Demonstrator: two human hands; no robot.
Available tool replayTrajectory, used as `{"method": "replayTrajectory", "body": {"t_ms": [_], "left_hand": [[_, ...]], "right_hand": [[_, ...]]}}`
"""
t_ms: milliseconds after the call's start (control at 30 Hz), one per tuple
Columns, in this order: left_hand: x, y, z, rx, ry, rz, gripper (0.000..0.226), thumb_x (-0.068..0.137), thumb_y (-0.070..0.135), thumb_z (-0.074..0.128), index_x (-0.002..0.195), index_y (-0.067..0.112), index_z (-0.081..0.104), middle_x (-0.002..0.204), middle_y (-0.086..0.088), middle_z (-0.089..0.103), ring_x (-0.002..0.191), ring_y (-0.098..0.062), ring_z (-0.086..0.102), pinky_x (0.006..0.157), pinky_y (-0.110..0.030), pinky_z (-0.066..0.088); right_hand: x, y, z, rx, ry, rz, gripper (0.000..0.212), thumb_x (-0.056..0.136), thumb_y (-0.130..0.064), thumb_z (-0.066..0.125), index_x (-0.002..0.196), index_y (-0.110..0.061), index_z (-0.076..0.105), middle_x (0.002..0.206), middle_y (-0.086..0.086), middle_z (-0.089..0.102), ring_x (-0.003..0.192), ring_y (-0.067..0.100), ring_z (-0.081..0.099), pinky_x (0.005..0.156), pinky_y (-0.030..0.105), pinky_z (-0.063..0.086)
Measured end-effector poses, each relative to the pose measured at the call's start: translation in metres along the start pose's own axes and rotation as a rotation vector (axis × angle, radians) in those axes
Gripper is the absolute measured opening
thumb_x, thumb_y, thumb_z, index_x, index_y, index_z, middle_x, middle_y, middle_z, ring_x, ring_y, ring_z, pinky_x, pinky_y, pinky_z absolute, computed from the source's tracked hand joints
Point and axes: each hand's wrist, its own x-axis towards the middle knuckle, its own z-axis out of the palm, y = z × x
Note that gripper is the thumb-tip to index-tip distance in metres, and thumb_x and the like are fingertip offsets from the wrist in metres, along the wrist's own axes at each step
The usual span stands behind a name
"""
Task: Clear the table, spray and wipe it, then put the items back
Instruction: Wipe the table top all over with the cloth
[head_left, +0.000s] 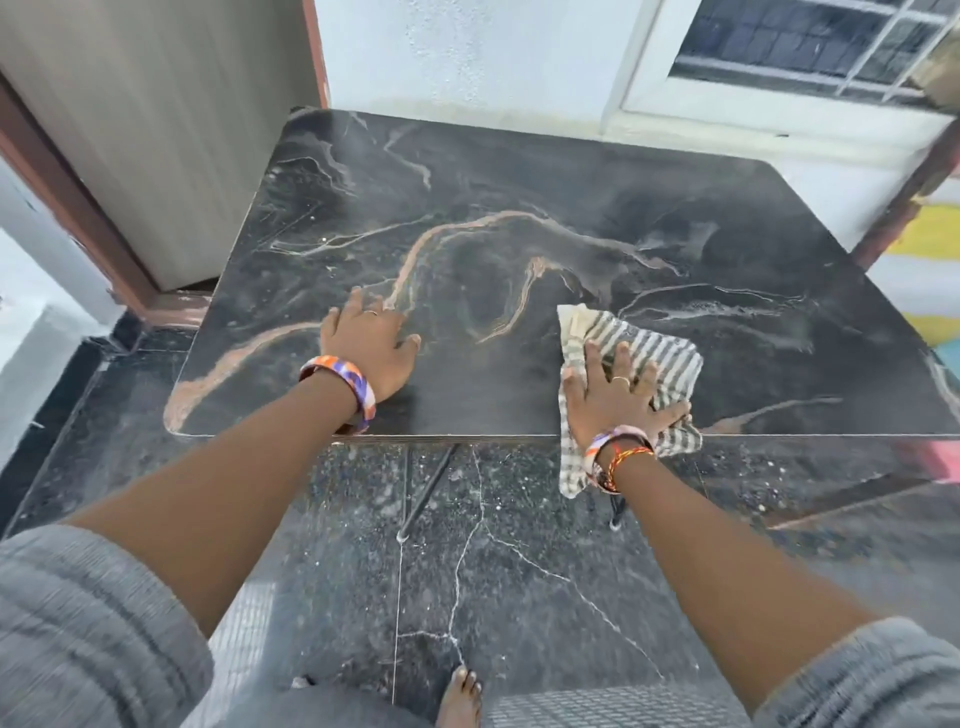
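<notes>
A bare foot (460, 696) stands on the dark stone floor (519, 571) at the lower edge of the view, between two grey rolled-up sleeves (78, 634). Both forearms reach forward over the near edge of the tabletop (519, 208), a dark marbled slab with pale and rust-coloured veins.

The right hand (618, 400) lies flat, fingers spread, pressing on a grey-and-white striped cloth (654, 358) at the near right of the tabletop. Part of the cloth hangs over the near edge below the wrist, and one corner points away from the person. A ring shows on one finger, and a patterned bangle and a red-orange thread circle the wrist.

The left hand (371, 348) rests palm down on the bare surface near the front left, fingers straight and slightly spread, holding nothing; a patterned bangle (343, 389) sits on its wrist.

Farther back, the tabletop meets a white wall (467, 52), with a barred window (805, 41) at the upper right and a door (156, 130) at the left.
</notes>
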Motion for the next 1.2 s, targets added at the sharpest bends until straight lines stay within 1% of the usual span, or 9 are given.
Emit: {"method": "replayTrajectory", "body": {"t_ms": [167, 267, 333, 467, 600, 700, 800, 900, 1200], "left_hand": [[-0.009, -0.067, -0.015, -0.11, 0.18, -0.228, 0.041, 0.094, 0.031, 0.043, 0.132, 0.017, 0.049, 0.155, -0.011, 0.025, 0.147, -0.025, 0.006, 0.117, -0.049, 0.002], [-0.014, -0.116, -0.025, -0.175, 0.223, -0.367, 0.037, 0.094, 0.031, 0.041, 0.123, 0.013, 0.057, 0.145, -0.012, 0.043, 0.142, -0.029, 0.022, 0.115, -0.047, 0.011], [-0.015, -0.145, -0.028, -0.191, 0.196, -0.409, 0.034, 0.093, 0.029, 0.04, 0.11, 0.01, 0.062, 0.128, -0.017, 0.056, 0.129, -0.034, 0.039, 0.112, -0.048, 0.021], [-0.016, -0.189, -0.031, -0.291, 0.165, -0.421, 0.034, 0.095, 0.028, 0.038, 0.105, 0.007, 0.063, 0.114, -0.023, 0.063, 0.116, -0.04, 0.051, 0.109, -0.047, 0.029], [-0.011, -0.211, -0.033, -0.351, 0.154, -0.383, 0.033, 0.096, 0.026, 0.034, 0.07, 0.014, 0.049, 0.088, -0.018, 0.061, 0.105, -0.039, 0.055, 0.106, -0.044, 0.031], [0.001, -0.214, -0.035, -0.34, 0.172, -0.337, 0.036, 0.097, 0.029, 0.032, 0.068, 0.013, 0.045, 0.09, -0.021, 0.062, 0.101, -0.04, 0.056, 0.101, -0.045, 0.035], [0.013, -0.206, -0.033, -0.23, 0.214, -0.285, 0.034, 0.096, 0.028, 0.033, 0.094, 0.006, 0.059, 0.11, -0.022, 0.062, 0.114, -0.039, 0.05, 0.103, -0.047, 0.027], [0.025, -0.186, -0.033, -0.198, 0.225, -0.189, 0.036, 0.095, 0.026, 0.037, 0.123, 0.012, 0.056, 0.14, -0.017, 0.047, 0.135, -0.035, 0.032, 0.111, -0.048, 0.017], [0.067, -0.108, -0.019, -0.167, 0.158, 0.108, 0.037, 0.096, 0.031, 0.039, 0.126, 0.014, 0.053, 0.15, -0.01, 0.033, 0.143, -0.026, 0.019, 0.112, -0.041, 0.012]], "right_hand": [[-0.046, -0.083, 0.018, -0.012, -0.006, -0.251, 0.055, 0.097, -0.051, 0.018, 0.149, -0.041, 0.003, 0.161, -0.005, -0.003, 0.147, 0.032, -0.007, 0.108, 0.071, -0.003], [-0.084, -0.146, 0.032, -0.001, -0.024, -0.457, 0.055, 0.097, -0.051, 0.02, 0.149, -0.04, 0.006, 0.161, -0.004, -0.002, 0.147, 0.033, -0.007, 0.106, 0.072, -0.005], [-0.108, -0.186, 0.041, 0.003, -0.033, -0.572, 0.054, 0.097, -0.05, 0.021, 0.148, -0.04, 0.009, 0.161, -0.003, -0.002, 0.147, 0.034, -0.006, 0.104, 0.073, -0.007], [-0.138, -0.256, 0.055, -0.014, -0.067, -0.679, 0.053, 0.097, -0.047, 0.025, 0.147, -0.039, 0.013, 0.161, -0.001, -0.003, 0.146, 0.037, -0.008, 0.1, 0.077, -0.008], [-0.142, -0.301, 0.06, -0.058, -0.104, -0.799, 0.047, 0.098, -0.043, 0.028, 0.145, -0.04, 0.023, 0.161, -0.002, -0.002, 0.146, 0.036, -0.012, 0.097, 0.078, -0.013], [-0.127, -0.313, 0.057, -0.057, -0.106, -0.822, 0.047, 0.099, -0.043, 0.023, 0.146, -0.039, 0.024, 0.161, -0.009, 0.003, 0.147, 0.028, -0.01, 0.099, 0.076, -0.016], [-0.108, -0.305, 0.054, 0.032, -0.096, -0.754, 0.048, 0.1, -0.04, 0.02, 0.147, -0.04, 0.018, 0.16, -0.014, 0.005, 0.149, 0.018, -0.004, 0.103, 0.072, -0.015], [-0.08, -0.278, 0.046, 0.053, -0.073, -0.603, 0.049, 0.099, -0.04, 0.018, 0.148, -0.042, 0.01, 0.16, -0.016, 0.001, 0.149, 0.015, -0.005, 0.106, 0.069, -0.015], [0.024, -0.138, 0.014, 0.094, 0.028, 0.11, 0.05, 0.099, -0.046, 0.01, 0.148, -0.042, 0.005, 0.16, -0.015, -0.004, 0.149, 0.015, -0.008, 0.11, 0.067, -0.009]]}}
